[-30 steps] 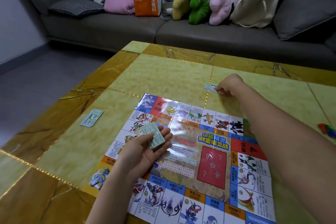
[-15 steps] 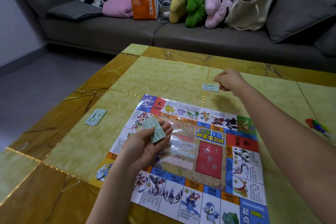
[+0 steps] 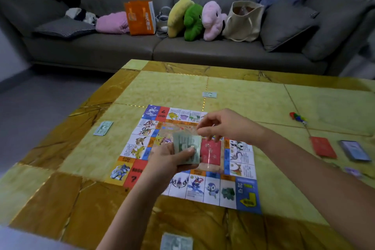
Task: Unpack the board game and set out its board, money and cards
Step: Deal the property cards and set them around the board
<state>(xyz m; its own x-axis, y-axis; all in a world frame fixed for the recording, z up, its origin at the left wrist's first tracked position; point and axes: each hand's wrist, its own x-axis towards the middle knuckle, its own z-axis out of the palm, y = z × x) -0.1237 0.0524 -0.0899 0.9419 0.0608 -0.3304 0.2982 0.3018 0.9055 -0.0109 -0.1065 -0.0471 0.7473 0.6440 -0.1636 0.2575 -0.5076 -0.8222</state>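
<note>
Step in hand: dealing money. Board (image 3: 239, 168) flat on surface (image 3: 253, 97). Left hand (image 3: 172, 161) grips money stack (image 3: 187, 145) above board centre; right hand (image 3: 227, 126) pinches its top sheet, apparently. Laid out: far note (image 3: 209, 94), left note (image 3: 103, 128), near note (image 3: 176, 241). Next: peel 1 note cleanly, place rightward.

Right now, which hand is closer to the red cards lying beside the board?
Right. The right hand is over the board's middle, left of the red cards; the left hand, gripping the money, sits even farther left.
</note>
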